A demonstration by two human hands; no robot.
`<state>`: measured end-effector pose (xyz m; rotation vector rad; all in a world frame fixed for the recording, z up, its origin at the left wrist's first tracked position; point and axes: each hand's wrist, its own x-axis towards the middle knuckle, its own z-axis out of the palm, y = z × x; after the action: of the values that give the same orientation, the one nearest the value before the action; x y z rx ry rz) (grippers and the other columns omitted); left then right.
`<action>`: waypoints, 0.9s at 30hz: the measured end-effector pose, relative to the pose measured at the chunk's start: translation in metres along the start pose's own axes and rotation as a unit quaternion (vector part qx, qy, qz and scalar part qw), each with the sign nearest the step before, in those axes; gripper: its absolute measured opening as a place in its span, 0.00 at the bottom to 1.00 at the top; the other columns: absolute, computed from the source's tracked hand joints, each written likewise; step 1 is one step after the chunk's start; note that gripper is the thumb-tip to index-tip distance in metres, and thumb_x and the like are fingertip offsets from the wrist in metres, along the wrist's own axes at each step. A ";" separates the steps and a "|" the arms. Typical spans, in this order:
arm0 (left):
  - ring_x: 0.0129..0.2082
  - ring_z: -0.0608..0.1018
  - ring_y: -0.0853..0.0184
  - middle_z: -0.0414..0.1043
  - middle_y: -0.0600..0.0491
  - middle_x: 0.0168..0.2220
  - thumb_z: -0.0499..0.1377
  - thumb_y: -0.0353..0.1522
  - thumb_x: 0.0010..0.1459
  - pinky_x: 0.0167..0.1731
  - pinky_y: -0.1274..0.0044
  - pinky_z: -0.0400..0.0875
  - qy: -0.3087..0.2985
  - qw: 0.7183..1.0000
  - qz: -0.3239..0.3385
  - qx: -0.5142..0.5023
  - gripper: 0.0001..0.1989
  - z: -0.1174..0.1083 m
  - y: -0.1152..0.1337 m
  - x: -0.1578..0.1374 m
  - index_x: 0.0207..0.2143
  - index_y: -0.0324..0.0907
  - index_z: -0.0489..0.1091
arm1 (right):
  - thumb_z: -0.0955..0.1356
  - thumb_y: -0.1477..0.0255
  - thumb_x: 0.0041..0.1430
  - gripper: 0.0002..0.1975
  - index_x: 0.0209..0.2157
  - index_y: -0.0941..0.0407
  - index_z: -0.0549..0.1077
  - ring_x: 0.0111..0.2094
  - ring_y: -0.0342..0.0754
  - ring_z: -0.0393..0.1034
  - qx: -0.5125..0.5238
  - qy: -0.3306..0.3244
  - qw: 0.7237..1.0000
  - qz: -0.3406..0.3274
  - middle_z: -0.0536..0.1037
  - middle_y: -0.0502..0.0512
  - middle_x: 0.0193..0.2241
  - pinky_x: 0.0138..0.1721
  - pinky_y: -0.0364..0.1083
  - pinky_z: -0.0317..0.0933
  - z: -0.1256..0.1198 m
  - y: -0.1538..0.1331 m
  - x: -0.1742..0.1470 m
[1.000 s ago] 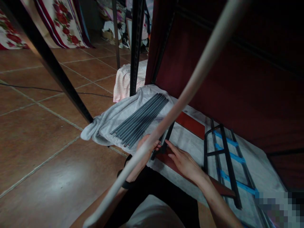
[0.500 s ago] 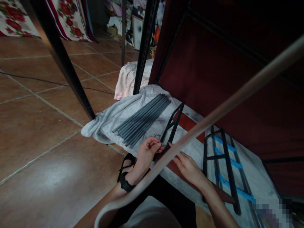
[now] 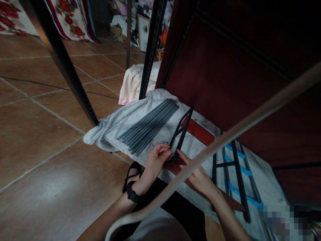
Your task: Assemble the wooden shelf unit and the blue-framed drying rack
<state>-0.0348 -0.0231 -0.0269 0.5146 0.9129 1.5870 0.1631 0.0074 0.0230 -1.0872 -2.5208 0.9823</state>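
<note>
My left hand (image 3: 158, 158) is closed in a pinch on a small thin metal piece (image 3: 172, 154), probably a screw, too small to make out fully. My right hand (image 3: 198, 175) has its index finger stretched toward the lower end of a black metal frame (image 3: 184, 130); whether it touches is unclear. A pale cord crosses in front of part of this hand. Left of the frame, a bundle of grey rods (image 3: 149, 127) lies on a grey blanket (image 3: 105, 135). Small metal bits (image 3: 164, 142) rest just beyond my left fingers.
A pale cord (image 3: 225, 139) runs diagonally close to the camera. Black uprights (image 3: 62, 63) stand at left and behind the rods. Rightward lie another black frame (image 3: 239, 177) and blue strips (image 3: 247, 170). A dark red panel (image 3: 225, 87) rises behind; a reddish board (image 3: 198, 130) lies before it.
My right index finger has straightened toward the black frame, and the pale cord has swung slightly lower. My left hand keeps its pinch on the small metal piece.
</note>
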 end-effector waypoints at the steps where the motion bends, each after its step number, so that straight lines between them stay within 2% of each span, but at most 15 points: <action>1: 0.28 0.79 0.70 0.77 0.55 0.28 0.72 0.37 0.49 0.32 0.79 0.74 0.000 1.000 0.002 0.006 0.14 0.000 -0.001 0.000 0.35 0.42 0.74 | 0.61 0.70 0.71 0.31 0.72 0.45 0.51 0.69 0.50 0.57 -0.001 0.000 1.000 -0.002 0.61 0.50 0.69 0.69 0.56 0.55 0.000 0.000 0.000; 9: 0.26 0.76 0.71 0.77 0.54 0.27 0.73 0.36 0.45 0.28 0.79 0.72 0.009 0.997 -0.011 0.081 0.12 -0.002 -0.002 0.001 0.31 0.40 0.79 | 0.60 0.71 0.70 0.31 0.72 0.45 0.53 0.66 0.49 0.64 -0.001 -0.013 1.000 0.015 0.66 0.49 0.67 0.67 0.55 0.59 -0.003 -0.009 0.004; 12: 0.25 0.75 0.72 0.77 0.54 0.26 0.73 0.35 0.45 0.27 0.80 0.71 0.018 0.994 -0.010 0.107 0.11 0.001 0.003 0.002 0.32 0.40 0.80 | 0.60 0.72 0.70 0.32 0.72 0.45 0.50 0.63 0.50 0.68 -0.015 -0.012 0.998 0.065 0.70 0.51 0.65 0.64 0.56 0.63 -0.003 -0.015 0.005; 15: 0.25 0.76 0.71 0.78 0.54 0.27 0.73 0.35 0.44 0.28 0.80 0.72 0.016 0.993 -0.022 0.115 0.11 0.003 0.006 0.003 0.32 0.40 0.81 | 0.62 0.70 0.69 0.28 0.69 0.48 0.57 0.57 0.54 0.73 -0.067 0.013 0.991 0.119 0.76 0.54 0.59 0.60 0.58 0.66 0.001 -0.015 0.006; 18: 0.27 0.77 0.70 0.79 0.52 0.28 0.74 0.34 0.44 0.29 0.79 0.74 0.019 0.993 -0.029 0.111 0.12 0.002 0.006 0.003 0.31 0.40 0.81 | 0.61 0.72 0.69 0.22 0.62 0.50 0.66 0.58 0.54 0.72 -0.093 0.000 0.992 0.083 0.76 0.56 0.58 0.60 0.54 0.65 0.003 -0.013 0.007; 21: 0.26 0.77 0.71 0.79 0.52 0.28 0.75 0.35 0.42 0.29 0.79 0.74 0.014 0.994 -0.038 0.102 0.14 -0.001 0.007 0.006 0.32 0.39 0.81 | 0.61 0.76 0.68 0.22 0.61 0.51 0.68 0.58 0.51 0.71 -0.079 -0.011 0.996 0.044 0.75 0.56 0.58 0.59 0.51 0.64 0.000 -0.013 0.009; 25: 0.26 0.77 0.70 0.79 0.51 0.28 0.77 0.36 0.40 0.29 0.77 0.74 -0.012 0.994 -0.054 0.090 0.16 -0.003 0.009 0.008 0.31 0.39 0.80 | 0.61 0.77 0.67 0.22 0.59 0.50 0.70 0.55 0.50 0.73 -0.061 -0.016 0.997 0.040 0.77 0.55 0.55 0.57 0.50 0.65 -0.006 -0.016 0.012; 27: 0.26 0.77 0.69 0.79 0.51 0.28 0.76 0.36 0.41 0.30 0.77 0.75 -0.014 0.993 -0.041 0.108 0.15 -0.002 0.010 0.008 0.31 0.39 0.80 | 0.61 0.77 0.67 0.21 0.58 0.50 0.71 0.55 0.49 0.73 -0.047 -0.014 0.998 0.036 0.78 0.54 0.54 0.57 0.49 0.65 -0.007 -0.018 0.013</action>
<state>-0.0448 -0.0162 -0.0215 0.6420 1.0780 1.4121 0.1475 0.0110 0.0398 -1.2066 -2.5914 0.9102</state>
